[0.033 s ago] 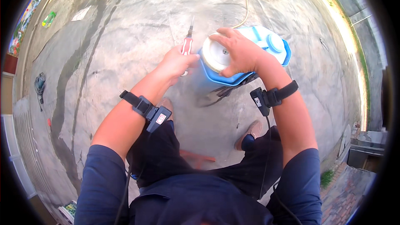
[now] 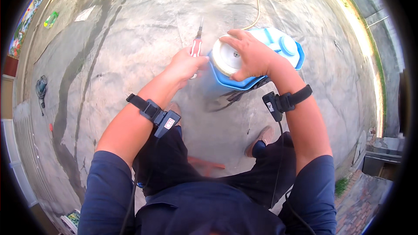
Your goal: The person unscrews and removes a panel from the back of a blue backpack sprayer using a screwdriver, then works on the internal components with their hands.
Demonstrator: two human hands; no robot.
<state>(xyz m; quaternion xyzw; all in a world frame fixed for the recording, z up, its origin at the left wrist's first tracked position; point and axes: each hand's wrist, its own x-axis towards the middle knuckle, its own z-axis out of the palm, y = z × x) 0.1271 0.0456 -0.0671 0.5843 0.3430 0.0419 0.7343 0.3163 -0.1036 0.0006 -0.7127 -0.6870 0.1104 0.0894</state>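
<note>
A screwdriver (image 2: 197, 47) with a red and white handle is gripped in my left hand (image 2: 185, 64), its metal shaft pointing away from me. Just to the right stands a blue tank (image 2: 220, 86) with a light-blue top and black straps (image 2: 244, 92) hanging on its near side. Over the wide round white lid (image 2: 223, 63) at the tank's left end, the fingers and thumb of my right hand (image 2: 250, 54) are curled around its edge. A smaller light-blue cap (image 2: 287, 44) sits at the tank's right end. My left fingertips come close to the tank's left side.
A thin pale hose (image 2: 258, 6) curves out beyond the tank. On the concrete floor, a corded power tool (image 2: 42, 89) lies at far left and a small metal tool (image 2: 338, 46) at far right. Something low and red (image 2: 207, 164) is between my feet.
</note>
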